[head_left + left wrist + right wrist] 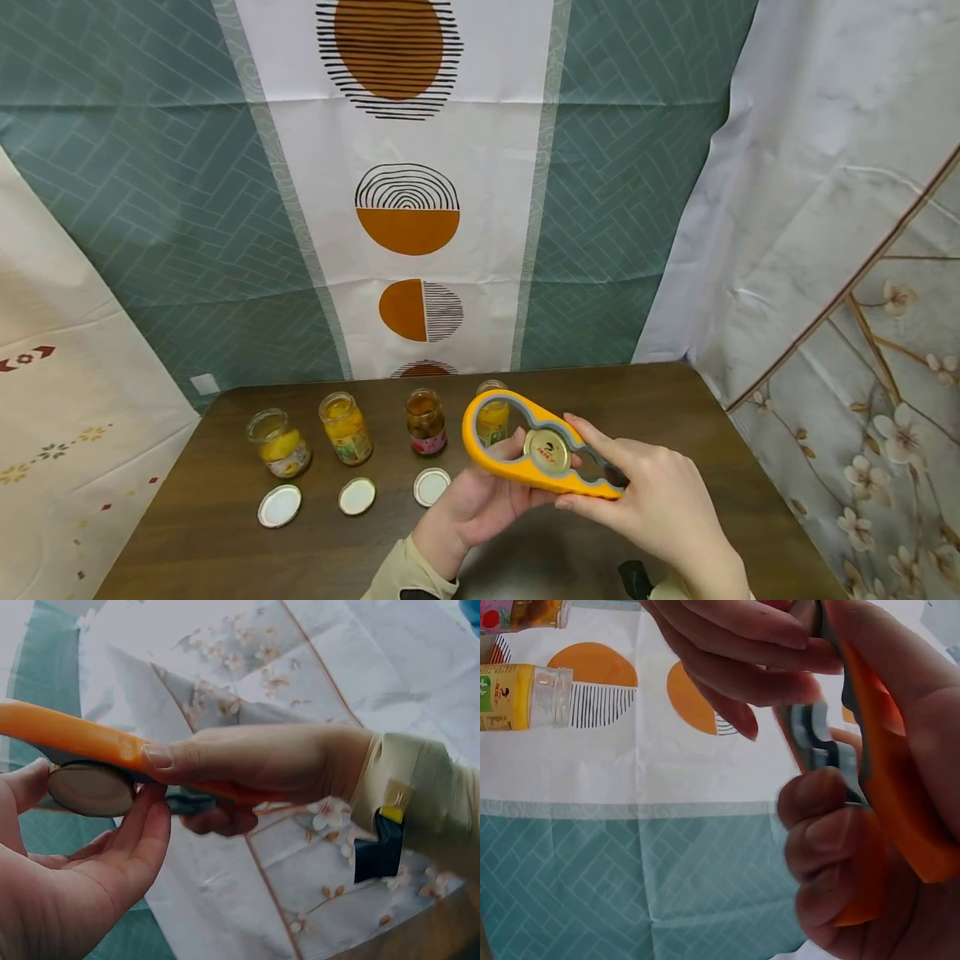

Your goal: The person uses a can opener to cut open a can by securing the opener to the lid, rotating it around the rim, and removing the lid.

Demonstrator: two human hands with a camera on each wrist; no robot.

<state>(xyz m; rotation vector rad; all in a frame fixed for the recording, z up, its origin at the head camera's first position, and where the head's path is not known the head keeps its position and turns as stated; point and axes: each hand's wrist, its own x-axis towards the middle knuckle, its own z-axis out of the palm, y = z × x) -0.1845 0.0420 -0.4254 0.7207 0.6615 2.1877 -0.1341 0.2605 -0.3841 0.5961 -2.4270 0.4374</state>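
Note:
My right hand (660, 487) grips the handle end of an orange jar opener (525, 473) with grey scalloped inner edges. A gold jar lid (547, 450) with red print sits inside one of the opener's openings, its printed face up. My left hand (487, 500) reaches from below and pinches the lid between thumb and fingers. The left wrist view shows the pale underside of the lid (91, 789), with no jar attached, against the opener (82, 739). In the right wrist view, my right fingers (829, 832) curl round the orange handles.
Several open glass jars stand along the back of the dark wooden table (360, 558): one with yellow food (277, 446), another yellow one (347, 429), a dark one (426, 423), and a yellow jar (492, 423) behind the opener. Three lids lie before them, including a white lid (280, 506).

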